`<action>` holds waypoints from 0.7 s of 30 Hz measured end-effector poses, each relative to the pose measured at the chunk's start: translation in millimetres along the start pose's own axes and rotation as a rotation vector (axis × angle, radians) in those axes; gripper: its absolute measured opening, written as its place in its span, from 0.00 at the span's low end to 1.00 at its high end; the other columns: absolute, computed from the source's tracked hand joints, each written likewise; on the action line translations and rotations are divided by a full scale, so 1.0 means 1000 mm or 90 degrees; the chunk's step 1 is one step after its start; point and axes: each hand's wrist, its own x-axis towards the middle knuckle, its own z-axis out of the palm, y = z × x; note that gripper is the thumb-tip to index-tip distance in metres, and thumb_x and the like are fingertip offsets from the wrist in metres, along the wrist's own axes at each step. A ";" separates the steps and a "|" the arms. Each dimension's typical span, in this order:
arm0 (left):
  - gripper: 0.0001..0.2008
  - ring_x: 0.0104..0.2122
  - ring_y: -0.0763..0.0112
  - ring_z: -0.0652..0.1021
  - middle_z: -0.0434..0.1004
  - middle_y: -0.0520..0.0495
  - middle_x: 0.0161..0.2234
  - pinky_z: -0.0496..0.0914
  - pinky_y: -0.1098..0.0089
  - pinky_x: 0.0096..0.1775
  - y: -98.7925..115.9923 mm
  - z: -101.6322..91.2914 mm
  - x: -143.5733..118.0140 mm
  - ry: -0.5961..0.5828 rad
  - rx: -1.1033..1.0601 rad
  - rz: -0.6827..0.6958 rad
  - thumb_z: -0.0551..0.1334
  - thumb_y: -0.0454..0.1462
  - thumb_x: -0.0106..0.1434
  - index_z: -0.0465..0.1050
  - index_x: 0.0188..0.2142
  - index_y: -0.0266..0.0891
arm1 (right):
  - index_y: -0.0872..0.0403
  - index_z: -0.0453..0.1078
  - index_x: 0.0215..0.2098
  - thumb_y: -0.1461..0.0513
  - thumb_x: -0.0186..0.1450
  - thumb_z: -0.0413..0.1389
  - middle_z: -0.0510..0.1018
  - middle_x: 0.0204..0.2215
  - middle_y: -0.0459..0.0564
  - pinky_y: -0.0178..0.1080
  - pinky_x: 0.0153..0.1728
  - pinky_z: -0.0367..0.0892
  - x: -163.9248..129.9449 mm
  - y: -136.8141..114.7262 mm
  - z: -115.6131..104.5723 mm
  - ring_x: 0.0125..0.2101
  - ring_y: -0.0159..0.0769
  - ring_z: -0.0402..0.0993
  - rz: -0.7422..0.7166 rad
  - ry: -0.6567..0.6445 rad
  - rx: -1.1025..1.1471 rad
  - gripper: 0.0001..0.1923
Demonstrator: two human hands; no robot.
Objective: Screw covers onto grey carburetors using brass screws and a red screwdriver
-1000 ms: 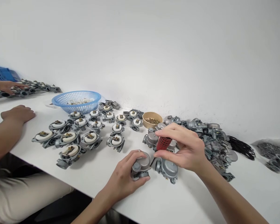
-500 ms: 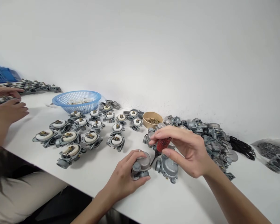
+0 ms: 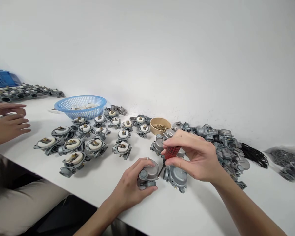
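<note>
Right grip clenched on red ribbed-handle screwdriver, shaft slanting down-left, tip at grey cast-metal carburetor. Left grip clamps that carburetor on white desk, just left of right grip.

My white bench carries rows of carburetors, a blue basket, a tan bowl of screws and a heap of castings.

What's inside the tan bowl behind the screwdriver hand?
The tan bowl holds a heap of small brass-coloured parts, too small to identify. Its near wall hides anything deeper down.
</note>
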 end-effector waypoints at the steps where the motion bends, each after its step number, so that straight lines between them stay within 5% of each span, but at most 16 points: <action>1: 0.28 0.54 0.60 0.78 0.73 0.47 0.59 0.73 0.64 0.52 0.000 0.000 0.000 -0.002 0.001 0.001 0.70 0.34 0.63 0.64 0.58 0.52 | 0.45 0.77 0.56 0.69 0.64 0.68 0.83 0.35 0.48 0.43 0.34 0.80 0.000 0.000 0.000 0.32 0.37 0.80 0.002 0.000 -0.001 0.25; 8: 0.33 0.48 0.61 0.79 0.76 0.50 0.52 0.73 0.63 0.49 0.001 0.002 -0.001 0.024 0.027 -0.044 0.71 0.33 0.58 0.59 0.57 0.51 | 0.44 0.76 0.59 0.70 0.65 0.66 0.84 0.39 0.49 0.46 0.39 0.81 0.001 -0.004 0.002 0.37 0.40 0.82 0.042 0.016 0.007 0.26; 13: 0.33 0.52 0.59 0.78 0.74 0.47 0.54 0.72 0.62 0.52 0.004 -0.005 0.001 -0.019 -0.021 -0.079 0.69 0.33 0.57 0.58 0.58 0.49 | 0.45 0.76 0.59 0.69 0.68 0.63 0.83 0.41 0.51 0.45 0.38 0.82 0.001 -0.017 -0.004 0.37 0.40 0.83 0.061 0.117 0.053 0.23; 17: 0.33 0.58 0.55 0.75 0.74 0.44 0.56 0.71 0.62 0.54 0.009 -0.013 0.002 -0.046 -0.095 -0.142 0.68 0.31 0.55 0.58 0.58 0.47 | 0.44 0.70 0.65 0.64 0.74 0.56 0.81 0.47 0.54 0.43 0.30 0.81 0.000 -0.034 -0.021 0.33 0.38 0.81 0.170 0.155 0.116 0.23; 21: 0.28 0.53 0.56 0.77 0.74 0.42 0.57 0.71 0.61 0.52 0.006 -0.016 0.001 -0.061 -0.223 -0.168 0.65 0.35 0.61 0.57 0.59 0.47 | 0.44 0.68 0.66 0.61 0.75 0.55 0.79 0.47 0.56 0.38 0.21 0.73 0.002 -0.046 -0.036 0.27 0.36 0.75 0.233 0.168 0.130 0.22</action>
